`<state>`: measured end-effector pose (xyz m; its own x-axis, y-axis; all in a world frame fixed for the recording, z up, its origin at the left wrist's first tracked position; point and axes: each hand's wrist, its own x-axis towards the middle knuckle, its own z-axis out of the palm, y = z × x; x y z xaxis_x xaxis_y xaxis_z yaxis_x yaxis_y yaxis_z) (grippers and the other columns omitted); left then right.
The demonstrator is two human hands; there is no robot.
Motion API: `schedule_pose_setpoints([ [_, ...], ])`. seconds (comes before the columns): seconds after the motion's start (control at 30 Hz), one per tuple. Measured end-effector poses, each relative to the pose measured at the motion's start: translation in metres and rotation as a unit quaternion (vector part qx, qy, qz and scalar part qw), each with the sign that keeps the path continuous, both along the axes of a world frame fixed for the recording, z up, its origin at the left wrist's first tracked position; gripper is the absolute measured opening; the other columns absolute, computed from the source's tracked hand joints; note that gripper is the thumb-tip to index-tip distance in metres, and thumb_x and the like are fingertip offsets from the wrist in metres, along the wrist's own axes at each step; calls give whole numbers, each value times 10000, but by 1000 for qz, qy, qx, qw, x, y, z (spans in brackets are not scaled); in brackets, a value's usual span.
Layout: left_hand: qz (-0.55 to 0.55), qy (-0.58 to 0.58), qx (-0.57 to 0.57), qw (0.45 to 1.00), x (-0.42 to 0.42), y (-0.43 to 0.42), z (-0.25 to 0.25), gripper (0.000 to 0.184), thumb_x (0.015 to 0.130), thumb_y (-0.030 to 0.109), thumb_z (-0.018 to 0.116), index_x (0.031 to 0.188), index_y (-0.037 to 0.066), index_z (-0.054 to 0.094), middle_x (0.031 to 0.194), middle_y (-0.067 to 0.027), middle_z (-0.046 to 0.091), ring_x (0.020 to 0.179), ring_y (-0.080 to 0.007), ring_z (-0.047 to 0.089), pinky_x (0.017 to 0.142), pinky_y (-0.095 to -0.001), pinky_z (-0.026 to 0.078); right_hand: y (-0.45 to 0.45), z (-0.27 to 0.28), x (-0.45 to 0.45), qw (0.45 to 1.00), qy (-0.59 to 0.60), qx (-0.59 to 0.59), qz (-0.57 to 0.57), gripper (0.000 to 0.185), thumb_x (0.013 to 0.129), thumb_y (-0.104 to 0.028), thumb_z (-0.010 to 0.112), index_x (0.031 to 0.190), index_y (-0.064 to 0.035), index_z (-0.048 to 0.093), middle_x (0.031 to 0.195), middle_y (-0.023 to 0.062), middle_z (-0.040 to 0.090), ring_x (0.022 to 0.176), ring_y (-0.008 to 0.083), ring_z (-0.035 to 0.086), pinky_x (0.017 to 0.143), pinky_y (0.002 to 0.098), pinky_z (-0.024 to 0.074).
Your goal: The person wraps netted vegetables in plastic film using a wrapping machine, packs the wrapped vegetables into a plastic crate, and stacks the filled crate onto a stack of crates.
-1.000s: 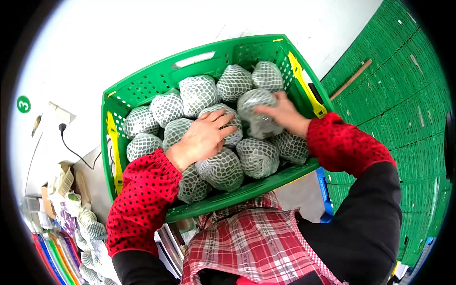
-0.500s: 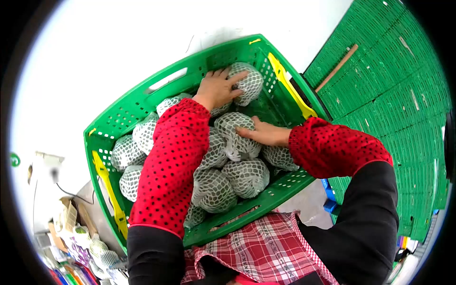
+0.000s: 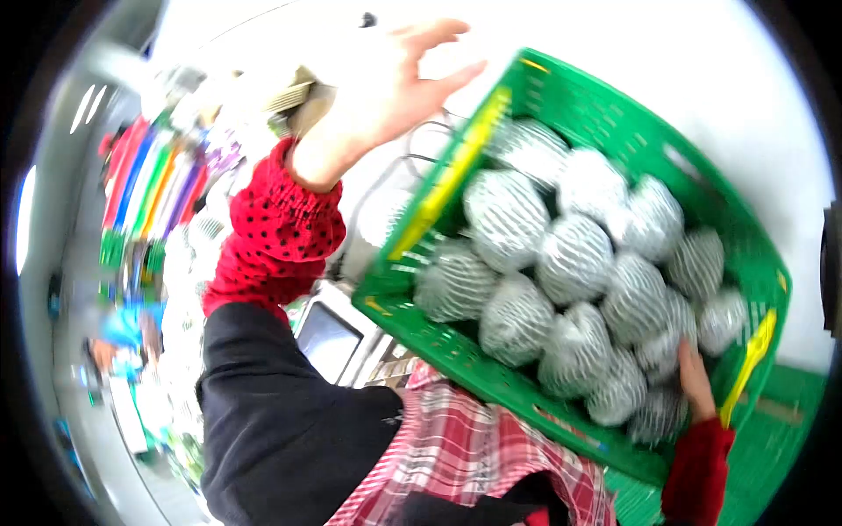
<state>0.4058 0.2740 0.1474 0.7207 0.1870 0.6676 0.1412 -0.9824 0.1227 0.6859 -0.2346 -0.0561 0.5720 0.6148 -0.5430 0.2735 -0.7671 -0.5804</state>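
A green plastic crate holds several round things in white foam netting; the netting hides their exact kind. My left hand is raised outside the crate, beyond its left end, with fingers spread and nothing in them. Nearest to it is the yellow handle on that end. Inside the right end, my right hand rests with fingers stretched out against a netted round thing. Some of its fingertips are hidden among the netted things. Close by is the other yellow handle.
A device with a dark screen stands left of the crate, with cables near it. Colourful stacked items and a person in blue appear blurred at far left. Green slatted panels are at lower right.
My left hand has left the netted things and risen out past the crate's end. My right hand has shifted toward the right end. The view has turned left, and more netted things show.
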Motion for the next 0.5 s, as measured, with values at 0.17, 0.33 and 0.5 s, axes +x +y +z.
schedule_pose_setpoints([
  [0.17, 431, 203, -249, 843, -179, 41, -151, 853, 739, 620, 680, 1284, -2, 470, 1165, -223, 602, 1064, -341, 605, 906, -425, 478, -20, -5, -20, 996, 5, 9, -88, 700, 992, -491, 346, 1298, 128, 461, 1308, 262, 522, 1213, 329, 492, 1009, 366, 364],
  [0.33, 391, 346, -286, 803, -134, -29, -208, 1112, 605, 606, 778, 1441, 47, 304, 1336, -226, 486, 1235, -341, 492, 991, -431, 432, -23, 1, -17, 995, 50, -10, -91, 684, 1014, -465, 317, 1414, 89, 338, 1475, 205, 371, 1375, 285, 335, 1113, 331, 255],
  [0.5, 348, 189, -351, 849, -154, -17, -260, 874, 654, 417, 791, 1383, 98, 430, 1260, -176, 552, 1139, -297, 536, 944, -398, 453, -57, -32, -38, 964, -263, 15, 43, 500, 918, -340, 551, 1253, 32, 553, 1306, 233, 537, 1198, 383, 511, 1042, 399, 376],
])
